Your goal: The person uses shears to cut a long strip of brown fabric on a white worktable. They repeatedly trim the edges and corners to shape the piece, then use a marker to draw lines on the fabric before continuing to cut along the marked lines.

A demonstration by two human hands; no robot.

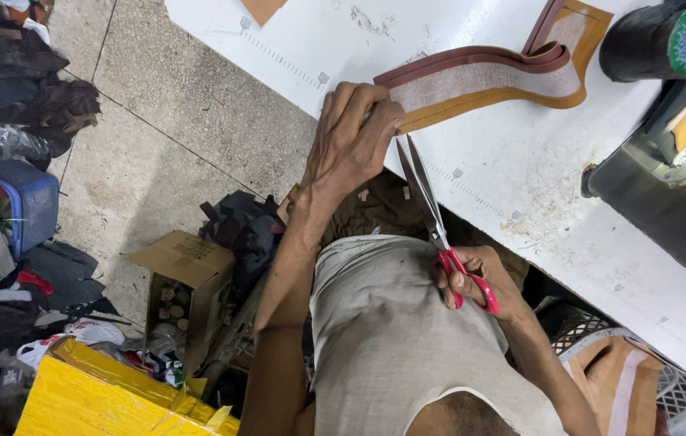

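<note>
1 head-worn camera looks steeply down over the wearer's chest, close to the left hand (351, 141) and right hand (472, 278), facing the white table (520, 169) edge, with floor (165, 121) at left.

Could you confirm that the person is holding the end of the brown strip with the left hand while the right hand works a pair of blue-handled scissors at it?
Not quite: the head view shows the scissors have red handles, not blue. The left hand does hold the end of the brown strip, and the right hand works the scissors.
</note>
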